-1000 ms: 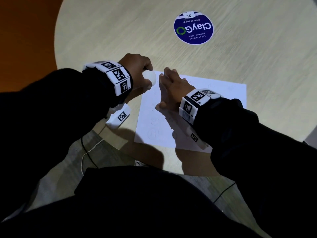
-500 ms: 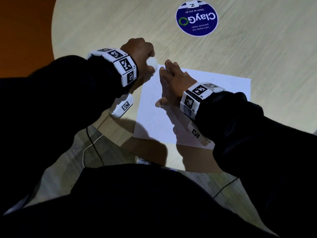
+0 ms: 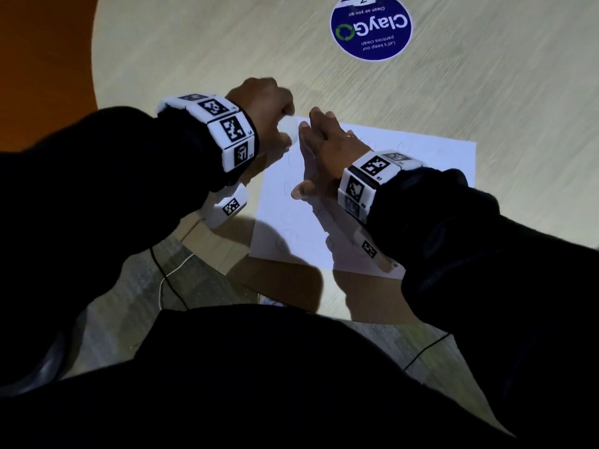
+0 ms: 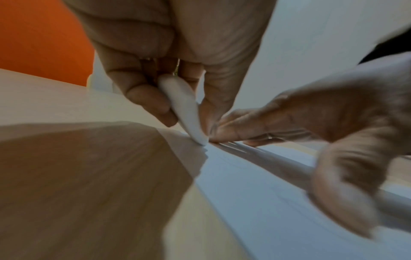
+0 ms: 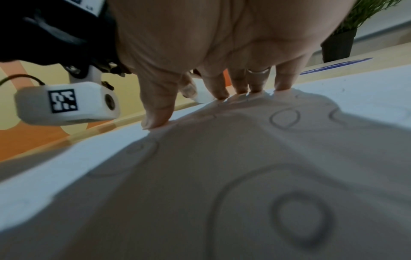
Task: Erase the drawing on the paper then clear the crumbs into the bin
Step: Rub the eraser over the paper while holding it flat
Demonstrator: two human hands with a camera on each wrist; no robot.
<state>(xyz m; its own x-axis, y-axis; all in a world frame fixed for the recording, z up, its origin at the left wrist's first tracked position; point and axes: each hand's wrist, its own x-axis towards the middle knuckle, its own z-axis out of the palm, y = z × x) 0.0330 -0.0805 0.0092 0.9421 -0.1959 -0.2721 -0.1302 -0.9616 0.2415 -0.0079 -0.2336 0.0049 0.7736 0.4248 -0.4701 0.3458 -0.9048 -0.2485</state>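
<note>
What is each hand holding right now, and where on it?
The left hand pinches the white eraser by its upper part, tip on the paper. The right hand holds nothing; it presses flat on the paper.

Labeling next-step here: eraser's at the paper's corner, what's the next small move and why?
Probably rub the eraser inward across the nearest pencil ovals. The left hand pinches it with its tip at the far left corner of the paper, the right hand presses the sheet flat with straight fingers, and the ovals still show unerased.
</note>
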